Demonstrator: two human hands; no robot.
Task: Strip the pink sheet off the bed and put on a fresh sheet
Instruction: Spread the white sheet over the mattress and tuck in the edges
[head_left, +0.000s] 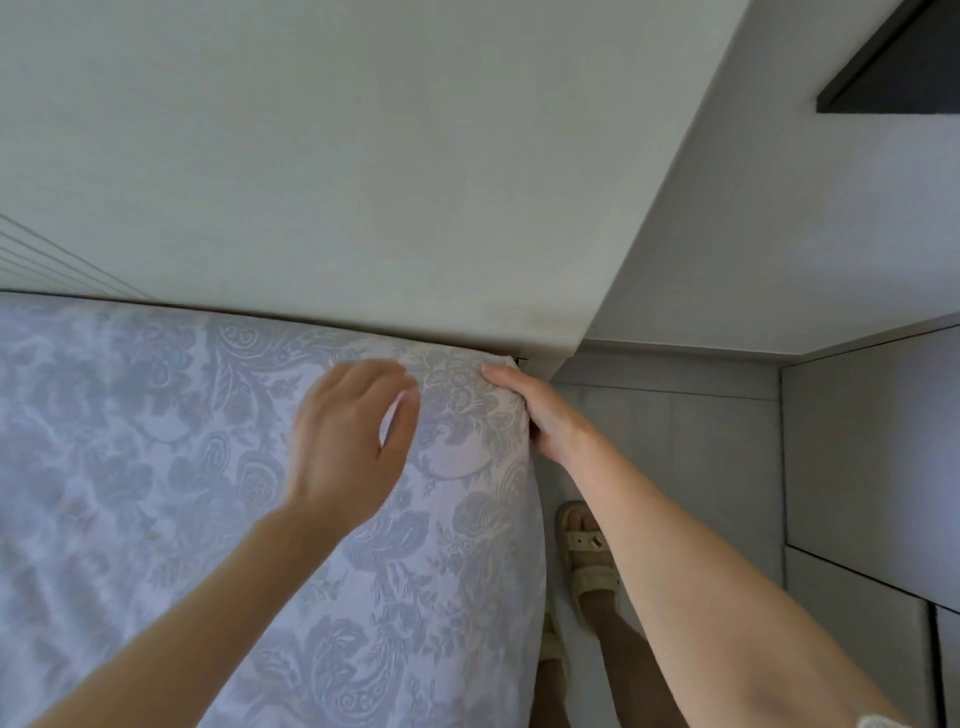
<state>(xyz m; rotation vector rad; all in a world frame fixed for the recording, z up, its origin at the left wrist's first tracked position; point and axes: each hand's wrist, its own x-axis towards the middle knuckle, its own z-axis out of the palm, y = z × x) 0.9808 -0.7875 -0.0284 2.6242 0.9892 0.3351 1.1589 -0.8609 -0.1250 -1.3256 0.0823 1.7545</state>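
— Where is the bed cover (130, 467) seen?
— From six to nine o'clock; its corner is touched by the right grip (545, 415), hold not tellable; the left grip (348, 441) is held loose, empty, at nine o'clock of it.

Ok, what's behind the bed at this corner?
A plain pale headboard stands right behind the bed, with a thin dark gap at the corner. Inside the gap is hidden. The right hand lies against the corner's side, its fingers out of sight.
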